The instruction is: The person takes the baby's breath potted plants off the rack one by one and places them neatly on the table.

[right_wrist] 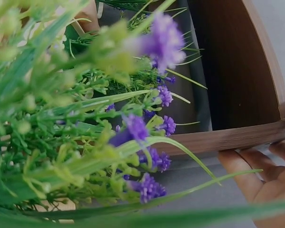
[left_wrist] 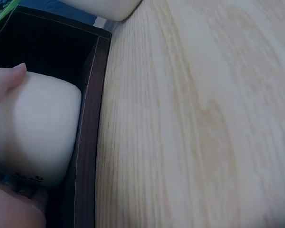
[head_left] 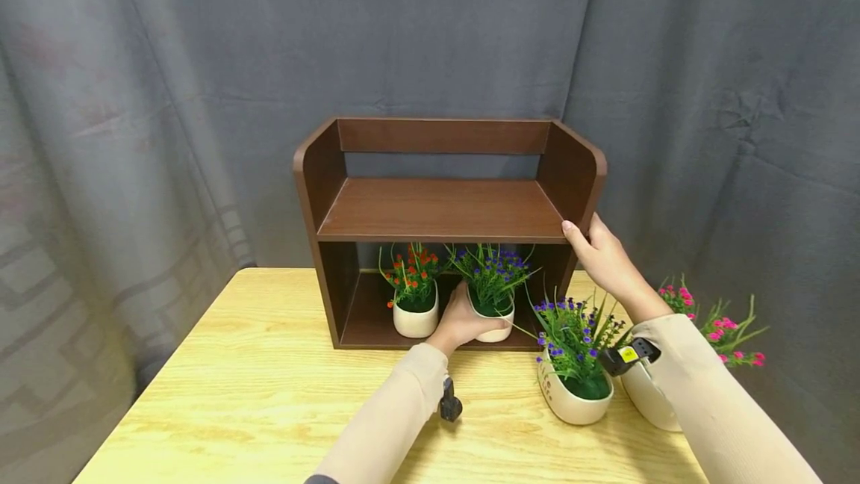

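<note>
A two-tier brown wooden shelf (head_left: 440,208) stands on the table. My left hand (head_left: 460,321) grips the white pot (left_wrist: 42,123) of a purple-flowered artificial plant (head_left: 493,275) in the lower compartment, thumb on one side and fingers round the other. To its left in the same compartment sits an orange-red-flowered potted plant (head_left: 414,290). On the right, my right hand (head_left: 608,260) holds the shelf's side panel, its thumb at the front edge and its fingers against the outer face. Purple flowers (right_wrist: 164,42) partly fill the right wrist view.
A second purple-flowered potted plant (head_left: 578,364) stands on the table at the shelf's front right. Beside it, a pink-flowered potted plant (head_left: 655,394) is partly hidden by my right forearm. Grey curtains (head_left: 437,36) hang behind the light wooden table (head_left: 222,387).
</note>
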A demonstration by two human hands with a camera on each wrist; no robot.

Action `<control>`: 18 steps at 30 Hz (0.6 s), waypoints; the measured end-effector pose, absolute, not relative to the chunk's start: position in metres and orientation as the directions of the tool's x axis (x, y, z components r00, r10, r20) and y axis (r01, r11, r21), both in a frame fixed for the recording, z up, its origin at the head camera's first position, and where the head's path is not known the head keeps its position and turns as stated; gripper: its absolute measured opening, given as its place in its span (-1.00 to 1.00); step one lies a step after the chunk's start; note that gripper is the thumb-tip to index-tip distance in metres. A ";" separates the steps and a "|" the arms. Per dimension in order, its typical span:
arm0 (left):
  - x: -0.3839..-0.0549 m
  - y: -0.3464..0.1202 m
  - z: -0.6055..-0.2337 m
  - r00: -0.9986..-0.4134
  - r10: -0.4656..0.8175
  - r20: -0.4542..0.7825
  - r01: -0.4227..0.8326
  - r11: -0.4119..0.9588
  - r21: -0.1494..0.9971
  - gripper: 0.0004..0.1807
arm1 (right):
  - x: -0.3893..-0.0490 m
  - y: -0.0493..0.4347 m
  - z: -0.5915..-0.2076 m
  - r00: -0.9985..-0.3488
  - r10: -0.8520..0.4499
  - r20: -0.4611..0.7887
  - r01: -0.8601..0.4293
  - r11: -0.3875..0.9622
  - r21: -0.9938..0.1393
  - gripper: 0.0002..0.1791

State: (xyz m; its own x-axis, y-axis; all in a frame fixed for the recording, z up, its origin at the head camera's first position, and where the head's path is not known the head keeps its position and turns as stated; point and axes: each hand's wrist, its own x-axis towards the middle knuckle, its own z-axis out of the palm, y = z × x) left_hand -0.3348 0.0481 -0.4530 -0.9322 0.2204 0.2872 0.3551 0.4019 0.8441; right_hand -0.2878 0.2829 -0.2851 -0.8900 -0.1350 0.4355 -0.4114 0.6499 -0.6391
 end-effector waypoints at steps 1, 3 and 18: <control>-0.334 0.048 -0.453 -0.932 0.221 0.287 0.354 0.395 0.847 0.14 | -0.288 0.283 -0.285 -0.890 -0.133 0.436 -0.411 0.652 -0.638 -0.29; -0.332 0.047 -0.452 -0.935 0.222 0.276 0.344 0.388 0.855 0.15 | -0.288 0.284 -0.285 -0.889 -0.130 0.440 -0.411 0.653 -0.636 -0.29; -0.318 0.043 -0.445 -0.923 0.250 0.294 0.375 0.399 0.837 0.08 | -0.288 0.284 -0.284 -0.885 -0.136 0.445 -0.419 0.650 -0.634 -0.30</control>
State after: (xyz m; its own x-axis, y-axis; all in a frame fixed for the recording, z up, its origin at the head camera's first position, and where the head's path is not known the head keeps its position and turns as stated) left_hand -0.3179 0.0426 -0.4451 -0.9226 0.2499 0.2937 0.3745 0.3991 0.8369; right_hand -0.2879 0.2838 -0.2843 -0.8852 -0.1357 0.4450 -0.4185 0.6499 -0.6344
